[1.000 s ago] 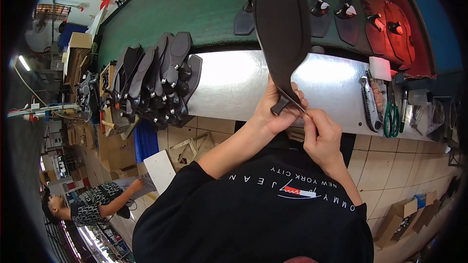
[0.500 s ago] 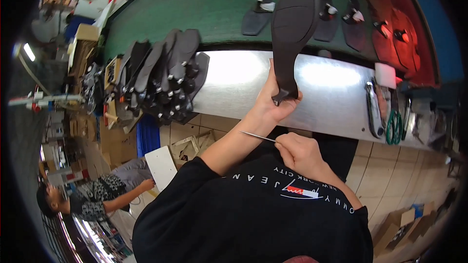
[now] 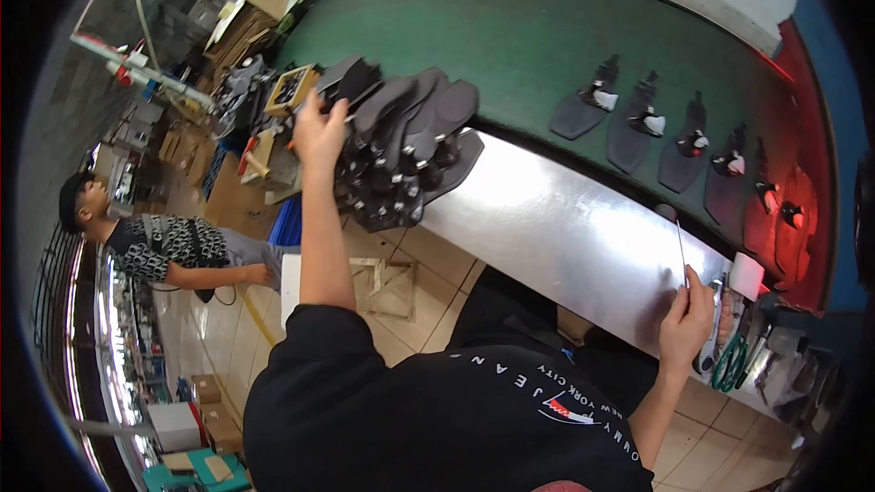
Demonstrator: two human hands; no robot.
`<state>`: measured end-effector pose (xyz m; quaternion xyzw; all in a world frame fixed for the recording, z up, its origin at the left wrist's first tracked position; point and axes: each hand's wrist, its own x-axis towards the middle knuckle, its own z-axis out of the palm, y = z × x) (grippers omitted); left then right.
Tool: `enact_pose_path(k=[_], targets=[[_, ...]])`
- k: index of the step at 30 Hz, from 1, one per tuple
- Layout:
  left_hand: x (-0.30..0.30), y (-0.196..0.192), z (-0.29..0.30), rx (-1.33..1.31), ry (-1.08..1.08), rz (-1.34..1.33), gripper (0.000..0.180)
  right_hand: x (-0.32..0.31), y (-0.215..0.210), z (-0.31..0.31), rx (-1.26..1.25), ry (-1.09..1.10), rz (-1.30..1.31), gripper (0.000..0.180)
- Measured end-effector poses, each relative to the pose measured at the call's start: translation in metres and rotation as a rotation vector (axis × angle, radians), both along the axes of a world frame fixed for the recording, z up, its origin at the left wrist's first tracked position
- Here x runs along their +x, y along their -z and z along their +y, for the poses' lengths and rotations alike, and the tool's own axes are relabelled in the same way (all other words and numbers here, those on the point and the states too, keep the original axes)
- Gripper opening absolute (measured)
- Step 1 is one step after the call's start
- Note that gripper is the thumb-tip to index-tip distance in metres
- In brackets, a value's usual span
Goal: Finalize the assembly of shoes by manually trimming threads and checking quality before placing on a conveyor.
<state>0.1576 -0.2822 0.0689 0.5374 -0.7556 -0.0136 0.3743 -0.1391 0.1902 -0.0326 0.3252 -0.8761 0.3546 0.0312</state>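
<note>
My left hand (image 3: 319, 135) is raised at the left side of a pile of dark sandals (image 3: 415, 128), its thumb and fingers apart. I see nothing gripped in it, and a dark sole (image 3: 351, 82) of the pile lies just beyond the fingertips. The pile is heaped at the left end of the shiny metal bench (image 3: 547, 191). Over the right end of the bench, my right hand (image 3: 690, 314) is closed around a thin, pointed metal tool (image 3: 681, 251). The tool's tip points away from me; its lower end is hidden in my fingers.
Several thong sandals (image 3: 635, 132) with white bits at their straps lie in a row on the green belt (image 3: 456, 27), the rightmost under red light. Green-handled scissors (image 3: 729, 364) and a white block (image 3: 746, 275) sit at the bench's right end. Another person (image 3: 173, 251) is at the left.
My left hand has let go of the dark sole it held up and moved left to the pile. My right hand has moved right with the pointed tool. The view has turned.
</note>
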Motion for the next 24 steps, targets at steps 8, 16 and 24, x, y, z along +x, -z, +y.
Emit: enact_pose_path(k=[8, 16, 24], targets=[[-0.202, 0.045, 0.075, 0.259, 0.580, 0.251, 0.048, -0.016, 0.017, 0.016, 0.168, 0.096, 0.095, 0.038], [-0.327, 0.172, 0.047, 0.166, 0.797, -0.047, 0.044, -0.004, 0.015, 0.009, 0.140, 0.079, 0.075, 0.045], [-0.304, 0.174, 0.076, -0.078, 0.769, -0.027, 0.032, 0.004, -0.004, 0.008, 0.045, 0.147, 0.237, 0.049]])
